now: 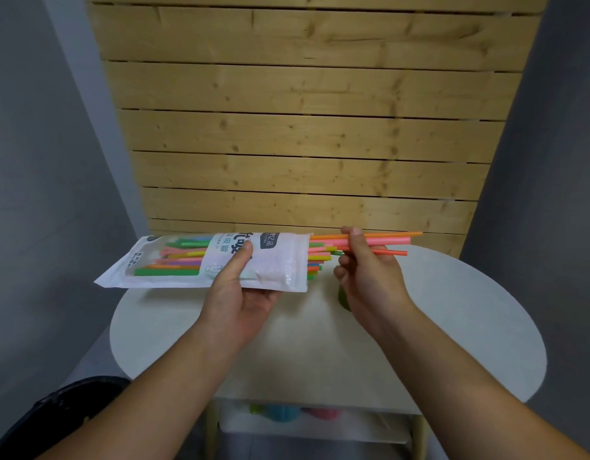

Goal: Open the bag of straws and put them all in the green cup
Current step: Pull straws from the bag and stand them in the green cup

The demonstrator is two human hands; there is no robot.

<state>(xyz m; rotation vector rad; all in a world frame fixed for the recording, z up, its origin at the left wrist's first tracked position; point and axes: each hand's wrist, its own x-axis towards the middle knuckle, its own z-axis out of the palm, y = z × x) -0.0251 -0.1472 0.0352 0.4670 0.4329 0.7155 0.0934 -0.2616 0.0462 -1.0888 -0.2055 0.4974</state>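
A white plastic bag of straws point(174, 263) lies level in the air above the table, its open mouth to the right. My left hand point(240, 290) grips it from below, thumb on its printed front. Several coloured straw ends poke out of the mouth. My right hand point(366, 270) pinches a few orange and pink straws point(386, 242) that are drawn part way out to the right. The green cup point(342, 298) stands on the table under my right hand, mostly hidden by it.
A round white table point(469, 327) lies below both hands. Behind it rises a wall of pale wooden slats point(303, 127). Under the table top a lower shelf point(370, 429) holds blurred blue, pink and green things. A dark object point(54, 413) sits at the lower left.
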